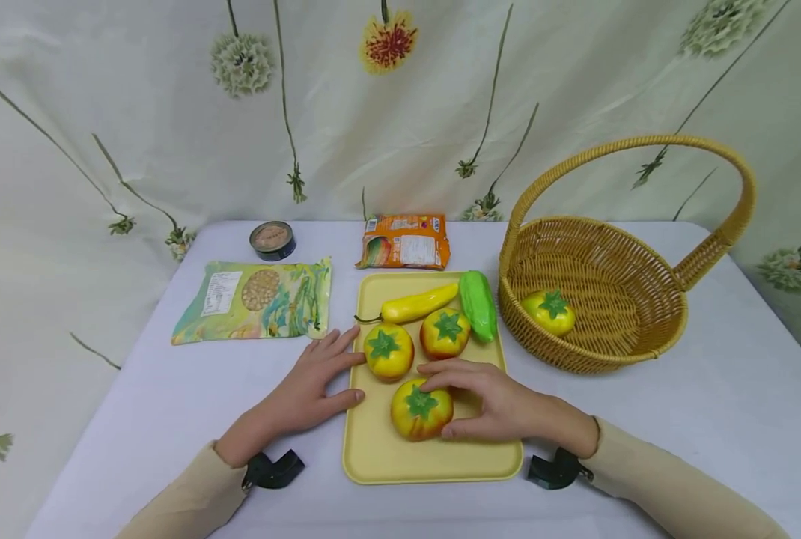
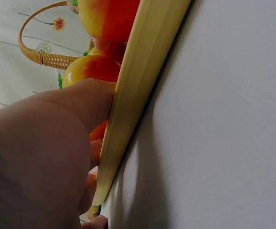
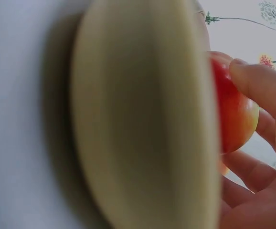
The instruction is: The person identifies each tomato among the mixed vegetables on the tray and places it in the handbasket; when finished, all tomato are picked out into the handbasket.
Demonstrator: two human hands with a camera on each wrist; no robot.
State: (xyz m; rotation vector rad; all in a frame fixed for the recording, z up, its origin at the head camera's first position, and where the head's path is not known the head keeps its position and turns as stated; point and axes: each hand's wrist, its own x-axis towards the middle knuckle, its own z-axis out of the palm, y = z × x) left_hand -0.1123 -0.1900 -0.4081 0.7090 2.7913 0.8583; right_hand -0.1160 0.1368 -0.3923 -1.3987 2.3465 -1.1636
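My right hand [image 1: 491, 400] is over the front of a yellow tray [image 1: 434, 468], its thumb and fingers curled round a yellow-red toy tomato [image 1: 422, 409] with a green star-shaped top. In the right wrist view the thumb touches the red side of this tomato [image 3: 236, 114]. At the tray's left rim lies my left hand [image 1: 316, 385], fingers spread and fairly straight, fingertips touching the edge. Two more tomatoes, one on the left [image 1: 389, 352] and one on the right [image 1: 445, 333], sit on the tray with a yellow pepper [image 1: 419, 303] and a green pepper [image 1: 477, 305].
Right of the tray stands a wicker basket [image 1: 596, 359] with a tall handle and one tomato [image 1: 550, 312] inside. Behind the tray is an orange snack packet [image 1: 403, 242]. A green-yellow bag [image 1: 259, 298] and a round can [image 1: 272, 240] lie at the back left.
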